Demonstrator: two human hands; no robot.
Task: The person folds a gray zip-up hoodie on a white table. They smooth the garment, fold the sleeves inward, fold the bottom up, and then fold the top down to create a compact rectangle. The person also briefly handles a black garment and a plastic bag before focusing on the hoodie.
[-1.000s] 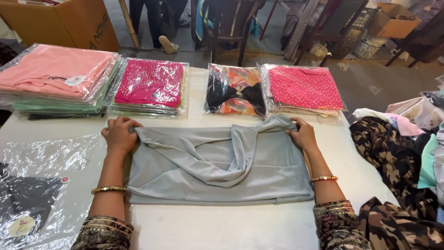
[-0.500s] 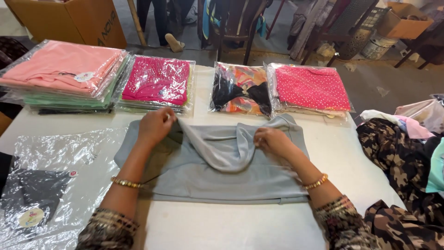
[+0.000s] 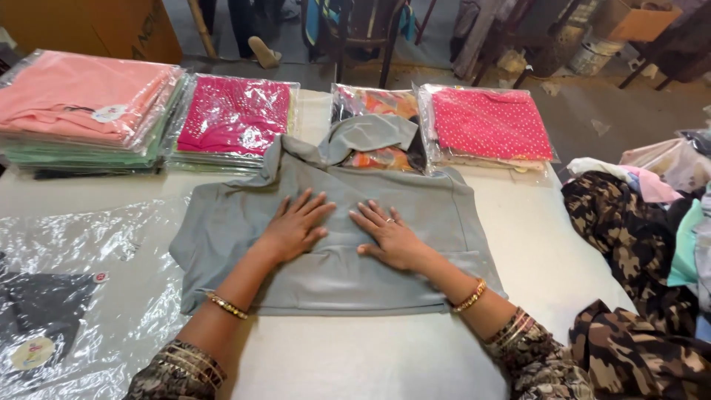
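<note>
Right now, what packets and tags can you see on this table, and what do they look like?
Pink garment stack: far left, clear bags, round white tag on top.
Magenta sequinned packet: beside it, flat, clear wrap.
Orange-and-dark printed packet: centre back, partly under the grey garment.
Red dotted packet: back right, rectangular.
Dark garment bag: near left, round cream label.
Both hands press the grey garment.

Left hand (image 3: pixel 296 226) and right hand (image 3: pixel 389 237) lie flat, palms down, fingers spread.
</note>
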